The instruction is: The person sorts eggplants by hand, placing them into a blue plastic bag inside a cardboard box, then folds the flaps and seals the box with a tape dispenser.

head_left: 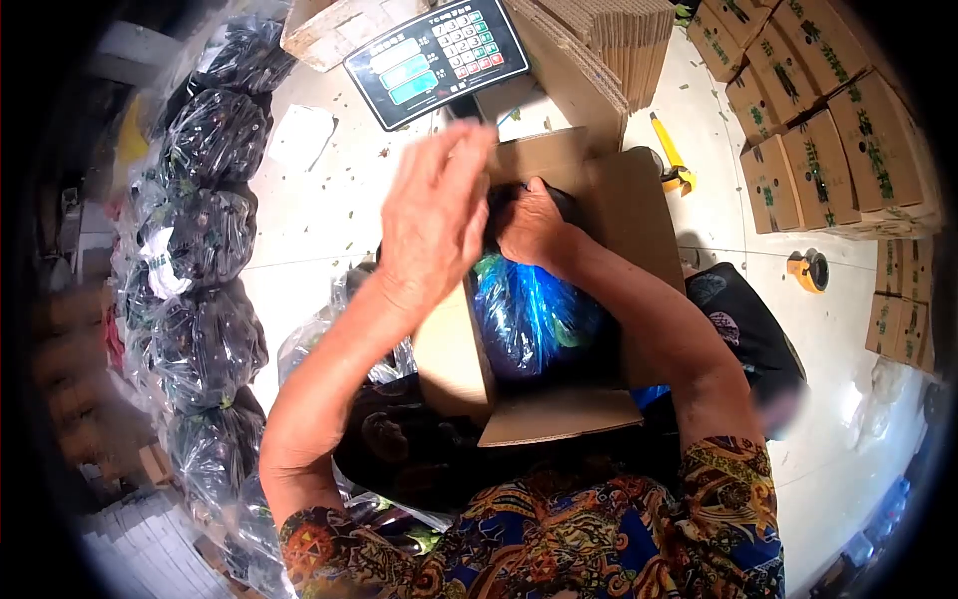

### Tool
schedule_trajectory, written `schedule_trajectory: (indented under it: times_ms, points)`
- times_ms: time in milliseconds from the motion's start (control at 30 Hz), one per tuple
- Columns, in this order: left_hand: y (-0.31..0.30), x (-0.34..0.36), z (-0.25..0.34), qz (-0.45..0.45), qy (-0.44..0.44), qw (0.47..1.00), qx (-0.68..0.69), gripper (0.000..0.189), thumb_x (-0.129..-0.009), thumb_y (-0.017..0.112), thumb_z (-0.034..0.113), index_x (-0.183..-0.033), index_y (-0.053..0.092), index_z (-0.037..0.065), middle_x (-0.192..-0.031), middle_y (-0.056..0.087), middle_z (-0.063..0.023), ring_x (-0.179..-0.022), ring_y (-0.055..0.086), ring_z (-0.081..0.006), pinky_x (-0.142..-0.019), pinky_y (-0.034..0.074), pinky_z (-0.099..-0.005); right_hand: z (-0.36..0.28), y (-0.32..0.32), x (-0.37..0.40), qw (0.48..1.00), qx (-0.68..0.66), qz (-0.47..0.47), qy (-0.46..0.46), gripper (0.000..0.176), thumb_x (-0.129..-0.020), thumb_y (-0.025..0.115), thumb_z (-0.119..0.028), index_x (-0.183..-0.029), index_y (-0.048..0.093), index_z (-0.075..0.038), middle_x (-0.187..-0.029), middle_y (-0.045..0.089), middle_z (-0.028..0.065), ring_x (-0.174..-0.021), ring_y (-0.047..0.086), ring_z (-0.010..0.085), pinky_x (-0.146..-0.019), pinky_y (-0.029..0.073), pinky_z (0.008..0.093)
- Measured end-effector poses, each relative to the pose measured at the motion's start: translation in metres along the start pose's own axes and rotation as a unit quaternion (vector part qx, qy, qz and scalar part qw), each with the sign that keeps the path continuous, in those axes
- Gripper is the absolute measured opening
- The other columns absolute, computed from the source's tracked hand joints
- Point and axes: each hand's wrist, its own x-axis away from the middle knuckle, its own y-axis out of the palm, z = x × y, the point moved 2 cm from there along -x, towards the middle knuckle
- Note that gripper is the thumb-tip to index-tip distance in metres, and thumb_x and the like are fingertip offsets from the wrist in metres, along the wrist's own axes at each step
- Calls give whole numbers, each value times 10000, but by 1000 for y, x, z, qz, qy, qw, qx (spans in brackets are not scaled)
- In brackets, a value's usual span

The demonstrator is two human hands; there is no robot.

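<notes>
An open cardboard box (631, 215) stands between my arms, its flaps spread. Inside it lies a clear plastic bag (539, 317) with dark, glossy contents and blue reflections. My right hand (532, 228) is closed at the far end of the bag, over something dark that I cannot make out. Raised above the box's left edge, my left hand (435, 215) is slightly blurred, its fingers close together and pointing away from me. Nothing shows in its palm.
A digital scale (437, 60) stands beyond the box. Clear bags of dark vegetables (205, 240) line the left. Printed cartons (813, 130) are stacked at right. A yellow tool (671, 152) and a tape roll (807, 271) lie on the floor; flattened cardboard (634, 50) stands behind.
</notes>
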Motion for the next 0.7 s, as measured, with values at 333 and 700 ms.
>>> schedule_trajectory:
  times_ms: [333,700]
  points:
    - [21,16,-12,-248,-123,952,132,309,-949,520,254,-1106,614,5,-1053,647,-189,-951,621,-387,-838,491,-420,-31,-197,77,870,-348,-345,-57,569,-826,683,-428,-1197,530,-24,-1155,561,193,-1083,533,383,-927,437,453]
    - [59,83,10,-344,-16,939,24,637,-916,538,460,-1344,468,-6,-1458,356,-236,-1378,304,-386,-1108,302,-457,-55,-169,118,942,-214,-260,-6,329,-743,700,-335,-886,572,-67,-783,622,136,-731,633,358,-625,481,488]
